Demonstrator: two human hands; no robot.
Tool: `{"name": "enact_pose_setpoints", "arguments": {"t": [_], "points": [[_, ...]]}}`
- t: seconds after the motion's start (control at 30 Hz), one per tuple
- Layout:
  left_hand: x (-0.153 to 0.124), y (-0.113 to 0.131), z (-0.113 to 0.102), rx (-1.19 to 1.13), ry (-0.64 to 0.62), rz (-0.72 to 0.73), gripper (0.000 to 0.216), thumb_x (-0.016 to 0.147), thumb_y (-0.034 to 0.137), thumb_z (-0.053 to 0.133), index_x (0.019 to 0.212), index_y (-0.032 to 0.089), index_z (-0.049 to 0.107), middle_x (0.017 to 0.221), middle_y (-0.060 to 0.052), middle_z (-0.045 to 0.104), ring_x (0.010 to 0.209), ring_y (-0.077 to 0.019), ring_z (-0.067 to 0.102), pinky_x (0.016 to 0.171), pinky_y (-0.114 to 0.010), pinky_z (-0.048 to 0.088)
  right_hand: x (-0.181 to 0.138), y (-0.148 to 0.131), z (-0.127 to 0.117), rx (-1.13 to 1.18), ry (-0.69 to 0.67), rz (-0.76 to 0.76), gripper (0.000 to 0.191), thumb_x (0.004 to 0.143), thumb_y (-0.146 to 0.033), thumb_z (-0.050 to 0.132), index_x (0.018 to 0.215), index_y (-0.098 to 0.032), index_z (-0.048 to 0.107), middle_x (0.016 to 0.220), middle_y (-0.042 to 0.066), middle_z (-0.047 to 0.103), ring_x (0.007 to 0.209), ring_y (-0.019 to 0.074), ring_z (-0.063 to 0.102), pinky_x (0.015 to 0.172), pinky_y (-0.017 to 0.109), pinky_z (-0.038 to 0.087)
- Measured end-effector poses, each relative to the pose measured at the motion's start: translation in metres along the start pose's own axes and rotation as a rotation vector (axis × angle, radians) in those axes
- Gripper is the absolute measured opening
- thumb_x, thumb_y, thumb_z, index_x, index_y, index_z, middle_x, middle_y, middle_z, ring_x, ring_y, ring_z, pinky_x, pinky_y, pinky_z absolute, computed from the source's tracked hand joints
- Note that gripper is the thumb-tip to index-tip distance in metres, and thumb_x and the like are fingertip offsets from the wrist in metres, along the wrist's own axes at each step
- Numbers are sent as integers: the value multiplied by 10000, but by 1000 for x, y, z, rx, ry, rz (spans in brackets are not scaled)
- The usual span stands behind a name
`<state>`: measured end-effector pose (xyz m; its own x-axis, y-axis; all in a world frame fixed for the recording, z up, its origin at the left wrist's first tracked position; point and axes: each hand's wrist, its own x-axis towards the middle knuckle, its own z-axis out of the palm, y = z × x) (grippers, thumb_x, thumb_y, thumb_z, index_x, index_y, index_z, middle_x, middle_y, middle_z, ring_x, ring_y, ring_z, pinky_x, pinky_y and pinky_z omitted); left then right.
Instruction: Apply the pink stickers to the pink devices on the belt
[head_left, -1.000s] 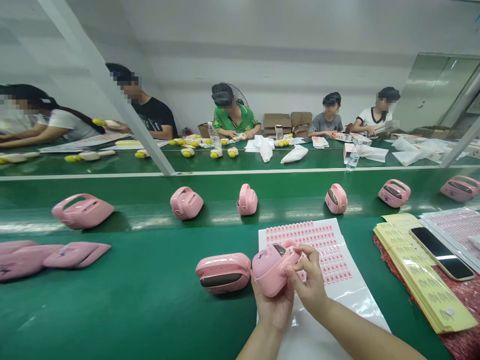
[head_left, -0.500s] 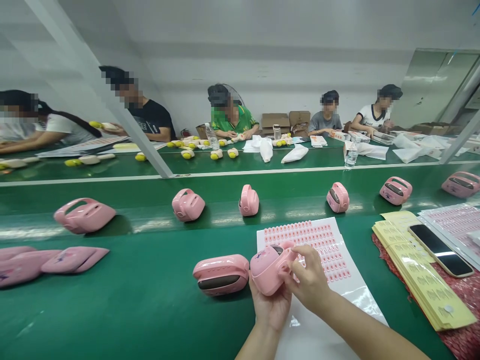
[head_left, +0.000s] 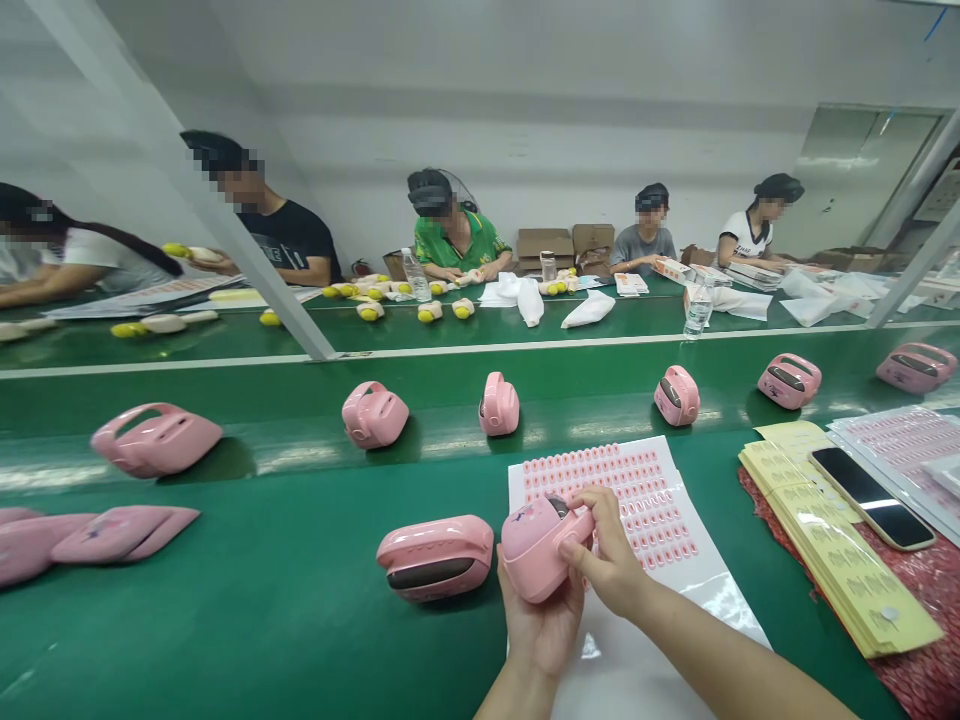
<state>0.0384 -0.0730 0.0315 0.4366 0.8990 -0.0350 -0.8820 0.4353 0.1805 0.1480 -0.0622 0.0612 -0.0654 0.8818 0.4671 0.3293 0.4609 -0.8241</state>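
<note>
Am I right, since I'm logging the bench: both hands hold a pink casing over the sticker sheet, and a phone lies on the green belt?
Not quite. The head view shows the phone lying on the stack of yellow sheets, not on the belt. The rest stands.

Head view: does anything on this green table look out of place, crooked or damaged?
Nothing looks damaged or spilled. One odd item: a black phone lies on the yellow label sheets at the right. The left hand holds a pink casing; the right hand pinches its end.
</note>
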Motion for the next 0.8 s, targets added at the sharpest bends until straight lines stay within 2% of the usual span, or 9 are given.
{"name": "enact_pose_setpoints", "arguments": {"t": [0.07,0.13,0.23,0.33,0.43,0.57,0.63,0.73,0.8], "points": [[-2,3,1,-17,-16,-8,490,779,602,389,1041,254,614,1083,-37,636,1098,-156,506,754,-155,474,12,12,-7,-1,-12,55,181,804,-265,414,962,-219,490,951,59,507,950,199,484,856,374,410],[-4,7,0,-17,-16,-17,432,780,565,433,1040,272,614,1085,-31,638,1054,-187,542,706,-185,505,34,30,-19,-105,34,156,218,834,-212,338,955,-202,519,939,71,529,936,195,492,855,369,404],[-6,14,-6,1,-4,-2,368,775,516,482,1047,300,603,1081,-18,645,988,-224,583,661,-250,537,68,60,-40,-384,82,298,254,762,-119,436,975,-161,567,1056,116,519,1055,233,425,937,398,320],[-4,20,-14,26,5,23,342,749,448,552,1066,325,585,1103,-20,639,970,-244,594,677,-306,542,86,82,-53,-432,52,367,168,685,-75,530,786,-161,633,927,106,578,1010,251,450,920,405,320],[-2,23,-17,52,12,52,349,700,400,621,1041,331,598,1056,-18,663,916,-249,620,698,-332,539,88,88,-56,-397,60,405,112,644,-71,580,614,-172,616,782,63,598,926,228,499,875,381,356],[-1,20,-13,292,177,193,367,737,483,552,1088,372,553,971,17,687,924,-244,616,732,-369,527,83,72,-59,-284,92,428,84,708,-152,552,643,-160,605,792,41,615,850,174,552,792,318,417],[-2,17,-8,551,264,277,527,684,551,572,1164,349,492,1052,-4,650,1023,-274,559,793,-397,498,79,53,-63,-212,83,418,122,748,-215,527,676,-153,603,816,41,625,827,153,574,753,289,437],[-5,13,3,1012,257,447,847,489,511,734,1238,276,414,1241,-63,511,1142,-341,441,902,-446,414,68,15,-71,44,-27,384,168,720,-310,582,655,-155,590,880,48,620,828,151,585,725,282,451],[-8,10,8,1272,220,532,930,417,428,786,1244,260,395,1287,-82,446,1165,-369,400,951,-486,347,58,-11,-74,241,-134,356,228,676,-377,629,628,-161,573,919,53,599,817,159,582,694,293,463]]}}
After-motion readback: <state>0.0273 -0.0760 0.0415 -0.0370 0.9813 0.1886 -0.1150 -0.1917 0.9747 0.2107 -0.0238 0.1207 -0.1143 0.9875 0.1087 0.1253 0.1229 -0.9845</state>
